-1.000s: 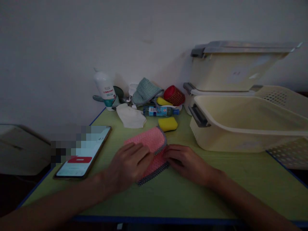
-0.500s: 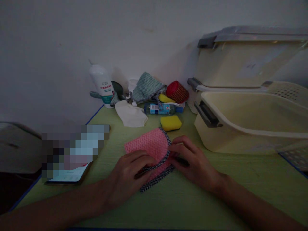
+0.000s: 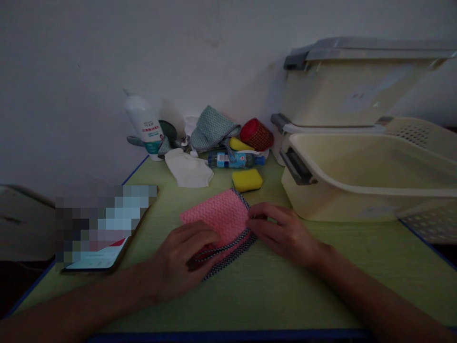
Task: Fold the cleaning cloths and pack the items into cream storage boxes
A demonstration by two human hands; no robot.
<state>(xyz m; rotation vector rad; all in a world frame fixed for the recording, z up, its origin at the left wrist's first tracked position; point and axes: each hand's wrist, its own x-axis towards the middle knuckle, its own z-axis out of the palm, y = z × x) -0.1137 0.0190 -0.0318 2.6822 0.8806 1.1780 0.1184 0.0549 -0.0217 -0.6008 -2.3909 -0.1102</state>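
A pink cleaning cloth (image 3: 223, 214) with a black-and-white checked border lies folded over on the green table. My left hand (image 3: 187, 255) grips its near left edge, with the thumb under the upper layer and the fingers on top. At the right edge, my right hand (image 3: 282, 231) pinches the checked corner between thumb and fingertips. Between the two hands the upper layer's border is lifted a little off the lower layer. Just beyond the cloth sits a yellow sponge (image 3: 247, 180).
Against the wall are a white pump bottle (image 3: 144, 126), a white cloth (image 3: 189, 167), a grey-green cloth (image 3: 214, 128), a blue-capped bottle (image 3: 233, 160) and a red mesh roll (image 3: 256, 134). An open cream bin (image 3: 335, 205) and a lidded bin (image 3: 332, 93) stand right; a phone (image 3: 117, 228) lies left.
The whole view has shifted slightly. My right hand's fingers have closed more tightly on the cloth's right corner, and the upper layer's near border has shifted closer to the lower one.
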